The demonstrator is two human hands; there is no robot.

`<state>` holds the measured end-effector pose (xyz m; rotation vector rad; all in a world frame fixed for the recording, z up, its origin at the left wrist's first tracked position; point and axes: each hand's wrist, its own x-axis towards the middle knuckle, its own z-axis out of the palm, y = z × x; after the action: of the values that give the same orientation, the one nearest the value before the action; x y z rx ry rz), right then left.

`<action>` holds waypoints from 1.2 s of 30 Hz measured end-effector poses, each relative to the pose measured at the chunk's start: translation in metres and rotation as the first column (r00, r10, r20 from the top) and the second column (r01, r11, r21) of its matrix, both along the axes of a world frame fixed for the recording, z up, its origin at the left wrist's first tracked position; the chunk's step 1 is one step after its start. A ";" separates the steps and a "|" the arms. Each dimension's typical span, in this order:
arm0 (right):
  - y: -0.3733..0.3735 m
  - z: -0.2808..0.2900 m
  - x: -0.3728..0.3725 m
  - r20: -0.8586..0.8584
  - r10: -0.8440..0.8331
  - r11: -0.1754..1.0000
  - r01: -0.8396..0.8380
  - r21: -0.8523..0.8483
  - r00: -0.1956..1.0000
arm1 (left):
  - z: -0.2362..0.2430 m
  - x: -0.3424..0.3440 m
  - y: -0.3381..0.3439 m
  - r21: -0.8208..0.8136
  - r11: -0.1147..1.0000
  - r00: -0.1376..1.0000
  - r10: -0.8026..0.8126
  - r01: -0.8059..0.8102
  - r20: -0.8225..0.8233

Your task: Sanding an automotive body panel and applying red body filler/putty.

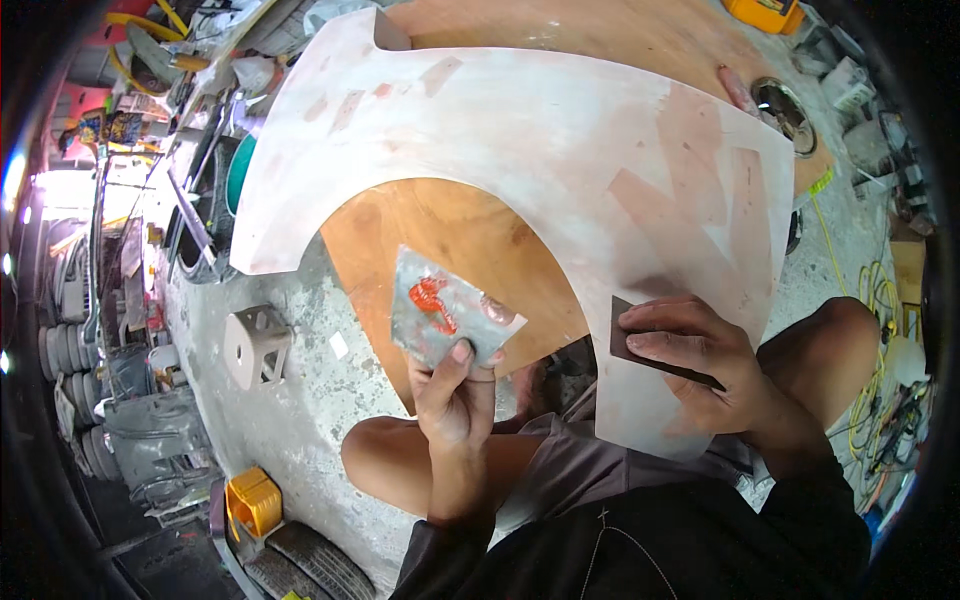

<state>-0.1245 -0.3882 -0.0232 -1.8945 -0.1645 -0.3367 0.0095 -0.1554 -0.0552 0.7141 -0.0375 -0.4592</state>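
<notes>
Left hand [455,398] is pinching a plate [405,325] bearing red paste [428,294]; right hand [715,350] is gripping a dark spreader [619,340] over a white panel [560,110], apparently preparing filler; mixing is probably requiring a steady plate.

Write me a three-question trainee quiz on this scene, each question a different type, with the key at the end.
1. Multiple choice: what colour is the paste on the grey sheet in the left hand?
A) Blue
B) Orange-red
C) Green

2. True or false: the right hand holds a dark blade at the white panel.

3. Fill in the gap: at the lower left, the yellow container sits beside a dark ____.

Key: 1. B; 2. True; 3. Tyre.
</notes>
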 end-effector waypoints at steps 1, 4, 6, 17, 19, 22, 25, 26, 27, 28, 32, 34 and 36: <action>-0.003 0.000 -0.001 -0.016 0.001 1.000 -0.001 0.005 1.000 | -0.001 0.000 -0.002 0.040 0.999 1.000 0.012 -0.011 -0.017; -0.008 0.001 -0.003 0.022 0.024 0.999 -0.024 -0.027 0.999 | -0.005 0.004 -0.006 0.098 0.995 0.999 0.014 -0.010 -0.039; -0.010 0.003 -0.002 -0.002 0.067 0.996 -0.067 -0.051 0.998 | -0.010 0.008 -0.007 0.132 0.991 0.997 -0.014 0.025 -0.081; -0.003 -0.002 -0.003 0.031 0.241 0.848 -0.226 0.480 0.970 | -0.021 0.018 -0.001 0.125 0.992 0.980 0.020 0.005 -0.200; -0.002 -0.003 -0.004 0.017 0.208 0.829 -0.185 0.527 0.978 | -0.023 0.018 0.001 0.089 0.996 0.981 -0.014 0.031 -0.191; -0.001 -0.005 -0.006 -0.036 0.186 0.853 -0.143 0.502 0.982 | -0.027 0.021 0.003 0.092 0.995 0.979 -0.027 0.046 -0.200; 0.002 -0.006 -0.008 -0.098 0.161 0.851 -0.088 0.518 0.982 | -0.029 0.022 0.003 0.036 0.998 0.967 -0.047 0.058 -0.252; 0.003 -0.007 -0.008 -0.123 0.149 0.863 -0.068 0.500 0.981 | -0.029 0.023 0.003 0.036 0.998 0.959 -0.041 0.053 -0.282; 0.004 -0.007 -0.008 -0.118 0.157 0.859 -0.077 0.506 0.981 | -0.029 0.023 0.003 0.037 0.998 0.958 -0.036 0.049 -0.284; 0.005 -0.007 -0.008 -0.121 0.159 0.864 -0.079 0.497 0.980 | -0.029 0.024 0.003 0.027 0.998 0.955 -0.046 0.056 -0.294; 0.005 -0.008 -0.006 -0.136 0.166 0.878 -0.084 0.470 0.977 | -0.031 0.024 0.004 0.003 0.997 0.952 -0.071 0.075 -0.298; 0.003 -0.008 -0.006 -0.127 0.174 0.885 -0.098 0.455 0.977 | -0.032 0.023 0.004 0.003 0.998 0.948 -0.065 0.070 -0.312; 0.002 -0.010 -0.006 -0.133 0.179 0.890 -0.103 0.444 0.975 | -0.032 0.024 0.005 0.004 0.998 0.944 -0.061 0.066 -0.325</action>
<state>-0.1306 -0.3859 -0.0329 -1.4474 -0.1008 -0.0962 0.0332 -0.1507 -0.0875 0.6454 0.2543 -0.6353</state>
